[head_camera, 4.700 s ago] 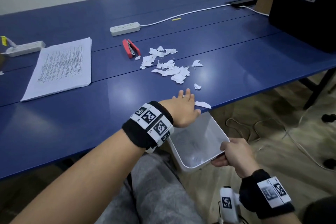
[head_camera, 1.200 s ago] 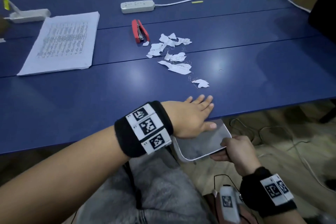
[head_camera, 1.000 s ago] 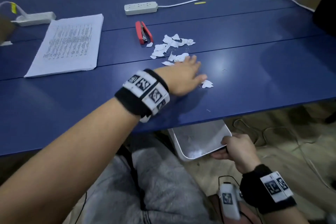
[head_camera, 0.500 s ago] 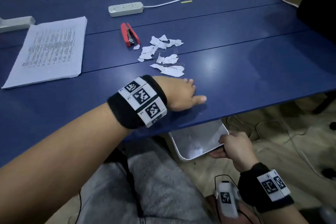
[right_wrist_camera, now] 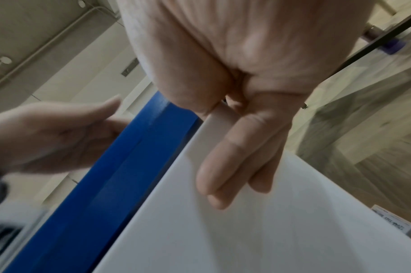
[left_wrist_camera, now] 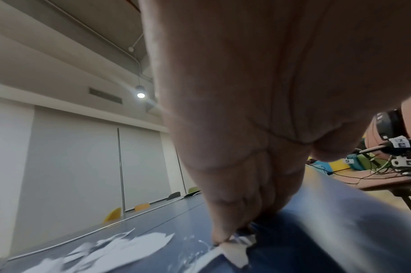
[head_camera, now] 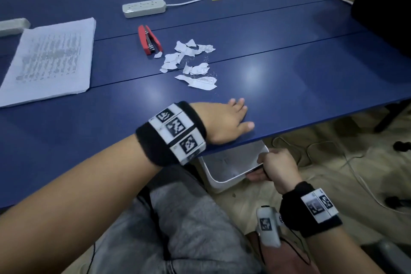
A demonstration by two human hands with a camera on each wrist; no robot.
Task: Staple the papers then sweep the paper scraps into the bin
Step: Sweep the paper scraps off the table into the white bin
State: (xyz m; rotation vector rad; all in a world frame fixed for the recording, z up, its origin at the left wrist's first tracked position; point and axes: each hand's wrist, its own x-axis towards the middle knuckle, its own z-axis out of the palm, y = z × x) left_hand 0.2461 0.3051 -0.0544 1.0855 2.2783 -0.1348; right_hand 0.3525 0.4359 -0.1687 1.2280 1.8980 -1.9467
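Observation:
Torn white paper scraps (head_camera: 191, 62) lie mid-table beside a red stapler (head_camera: 149, 39). A stack of printed papers (head_camera: 49, 58) rests at the left. My left hand (head_camera: 241, 113) lies flat with straight fingers on the blue table (head_camera: 311, 78) close to its front edge. In the left wrist view its fingertips (left_wrist_camera: 219, 238) press on one small scrap (left_wrist_camera: 233, 254). Below the edge my right hand (head_camera: 262, 165) grips the rim of a white bin (head_camera: 229, 162), its fingers (right_wrist_camera: 225, 166) curled over the bin wall (right_wrist_camera: 258, 236).
A white power strip (head_camera: 144, 8) with its cord lies behind the stapler, and a second strip (head_camera: 13, 26) sits at the far left. A black box (head_camera: 387, 0) stands at the back right. Cables trail on the floor (head_camera: 333, 162) to the right of the bin.
My left hand reached out to the scraps, then slid back toward the front edge above the bin. The lone scrap nearest the edge has gone from its spot. The right hand kept holding the bin.

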